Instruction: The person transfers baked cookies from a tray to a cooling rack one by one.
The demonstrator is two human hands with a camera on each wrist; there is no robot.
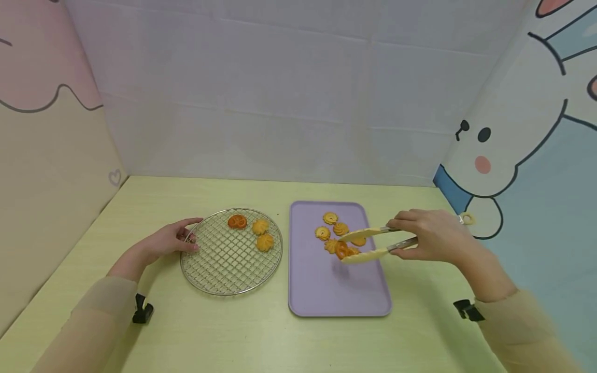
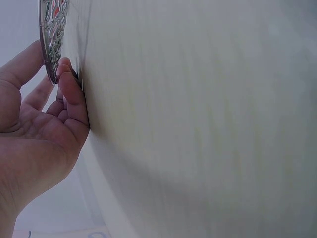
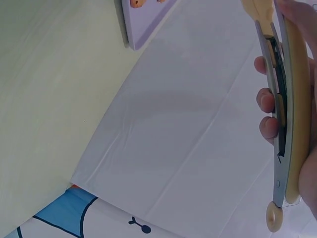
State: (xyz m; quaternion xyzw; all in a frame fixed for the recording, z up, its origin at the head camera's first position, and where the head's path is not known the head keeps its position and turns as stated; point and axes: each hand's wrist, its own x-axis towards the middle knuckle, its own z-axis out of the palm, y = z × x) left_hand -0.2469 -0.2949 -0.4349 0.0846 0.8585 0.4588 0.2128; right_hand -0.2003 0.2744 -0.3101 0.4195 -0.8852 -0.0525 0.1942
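Note:
My left hand pinches the left rim of a round wire rack. In the left wrist view the thumb lies on one side of the rack edge and the fingers on the other. On the rack lie a pretzel and two cookies. My right hand grips a pair of tongs with pale yellow tips, spread over the purple tray. Between the tips shows another pretzel, overlapping the lower tip. Several cookies lie around it on the tray.
The light wooden table runs back to a white wall. Side panels with cartoon drawings stand at left and right, the rabbit panel close behind my right hand. A strip of table separates rack and tray.

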